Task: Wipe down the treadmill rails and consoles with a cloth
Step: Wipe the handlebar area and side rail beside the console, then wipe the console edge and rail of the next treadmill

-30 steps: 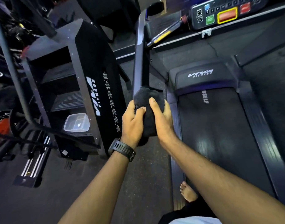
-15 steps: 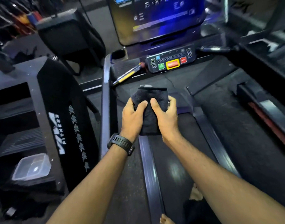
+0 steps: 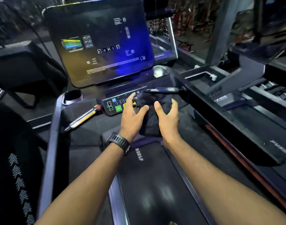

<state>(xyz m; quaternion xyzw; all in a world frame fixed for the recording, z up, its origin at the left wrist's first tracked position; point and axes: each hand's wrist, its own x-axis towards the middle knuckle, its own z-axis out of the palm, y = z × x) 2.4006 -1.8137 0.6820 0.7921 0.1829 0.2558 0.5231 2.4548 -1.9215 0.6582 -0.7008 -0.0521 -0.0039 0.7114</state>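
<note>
A dark folded cloth [image 3: 152, 114] hangs between my two hands above the front of the treadmill belt [image 3: 148, 184]. My right hand [image 3: 167, 118] grips its right side, thumb on the front. My left hand [image 3: 132, 116], a black watch on its wrist, holds the left edge with its thumb while the fingers spread toward the button panel [image 3: 114, 106]. The large console screen [image 3: 100, 44] stands lit just behind. The left rail [image 3: 52, 135] runs down the left; the right rail [image 3: 236, 127] runs down the right.
A yellow-banded handle bar [image 3: 83, 117] angles from the left rail to the panel. A cup holder [image 3: 72, 96] sits at the console's left corner. A black machine housing [image 3: 14, 159] stands close on the left. A second treadmill [image 3: 260, 101] lies to the right.
The view has swung up from the left rail and floor to the console. Both hands carried the cloth away from the rail end and forward to the button panel; the left fingers have spread.
</note>
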